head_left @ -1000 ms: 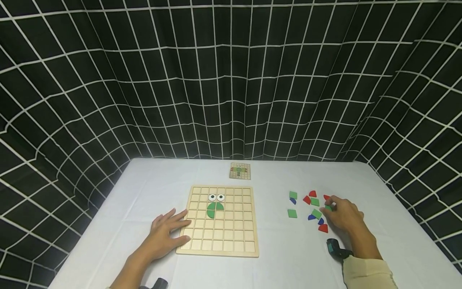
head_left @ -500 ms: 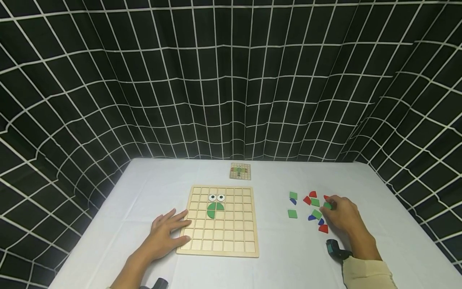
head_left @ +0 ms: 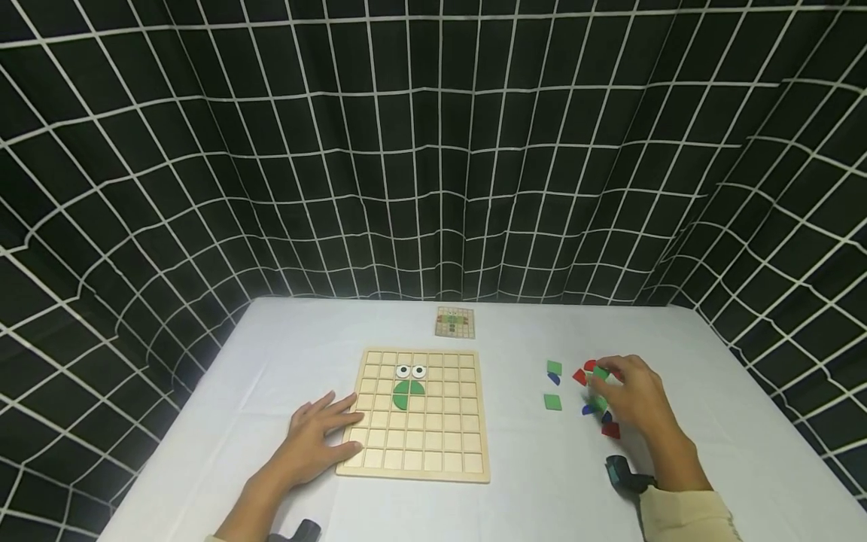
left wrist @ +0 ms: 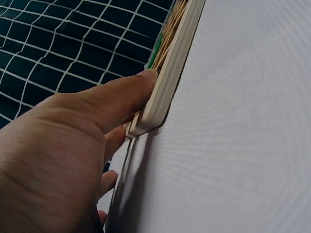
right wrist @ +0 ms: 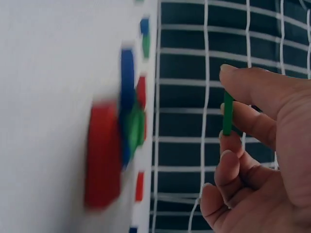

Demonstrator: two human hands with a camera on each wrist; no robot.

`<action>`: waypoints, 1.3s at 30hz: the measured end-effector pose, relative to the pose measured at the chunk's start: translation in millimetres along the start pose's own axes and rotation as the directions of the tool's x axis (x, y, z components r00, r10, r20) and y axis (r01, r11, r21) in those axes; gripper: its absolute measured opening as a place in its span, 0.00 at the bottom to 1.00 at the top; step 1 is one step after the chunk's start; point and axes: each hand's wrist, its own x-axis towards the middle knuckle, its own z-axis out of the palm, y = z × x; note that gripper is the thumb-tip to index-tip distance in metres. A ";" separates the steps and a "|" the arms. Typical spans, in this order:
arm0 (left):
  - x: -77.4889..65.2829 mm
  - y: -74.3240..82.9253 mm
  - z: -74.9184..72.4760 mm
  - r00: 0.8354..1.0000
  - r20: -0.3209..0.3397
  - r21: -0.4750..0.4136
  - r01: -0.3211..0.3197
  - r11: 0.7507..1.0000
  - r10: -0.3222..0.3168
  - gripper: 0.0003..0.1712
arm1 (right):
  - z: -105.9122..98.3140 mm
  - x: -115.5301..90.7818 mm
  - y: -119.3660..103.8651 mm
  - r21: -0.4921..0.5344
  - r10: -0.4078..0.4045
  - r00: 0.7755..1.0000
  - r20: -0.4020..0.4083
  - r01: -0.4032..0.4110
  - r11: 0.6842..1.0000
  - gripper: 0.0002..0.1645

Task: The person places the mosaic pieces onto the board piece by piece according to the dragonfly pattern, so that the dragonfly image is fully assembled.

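My left hand [head_left: 314, 440] rests with spread fingers on the left edge of a wooden grid board [head_left: 433, 444]. The left wrist view shows the thumb [left wrist: 131, 90] touching the board's rim [left wrist: 167, 77]. Two white eye pieces [head_left: 411, 372] lie on the board, with three green rounded pieces [head_left: 402, 402] just below. Over the loose pieces on the right, my right hand [head_left: 637, 391] pinches a green piece [right wrist: 228, 114] between thumb and fingers. That piece is seen edge-on in the right wrist view, held off the table; its full outline is hidden.
Loose green squares [head_left: 552, 402], red pieces [head_left: 611, 430] and blue pieces [head_left: 554, 379] lie on the white tablecloth [head_left: 521, 467], some partly under the right hand. A small pattern card [head_left: 454, 322] lies behind the board. A black gridded curtain [head_left: 447, 188] encloses the table.
My right hand has picked up the green piece and moved it left and slightly away from me. The left hand stays on the board. The head view has shifted slightly.
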 end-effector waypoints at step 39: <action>-0.2 1.2 1.7 1.000 -0.021 -0.001 0.013 1.000 -0.013 0.28 | 61.7 -45.5 -148.8 0.194 -0.332 0.923 -0.192 0.368 0.909 0.19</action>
